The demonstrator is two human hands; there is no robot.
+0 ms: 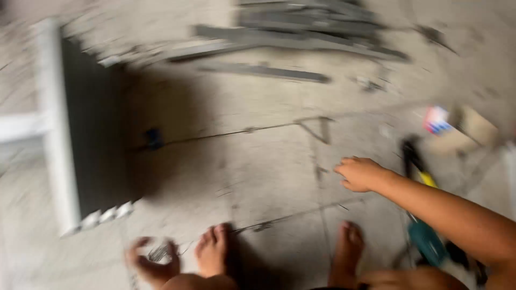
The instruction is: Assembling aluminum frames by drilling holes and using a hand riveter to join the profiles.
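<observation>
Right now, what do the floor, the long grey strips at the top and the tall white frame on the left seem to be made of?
The floor looks like bare concrete: dull grey, with thin cracks and stains. The long strips seem to be metal or plastic profiles: flat, grey, straight-edged, but blur leaves this open. The white frame looks like painted metal or plastic: smooth, even white, with a ribbed grey panel inside.

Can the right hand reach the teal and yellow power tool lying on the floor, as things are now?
Probably yes. The right hand hovers just left of the teal and yellow power tool, and only bare concrete floor seems to lie between them.
</observation>
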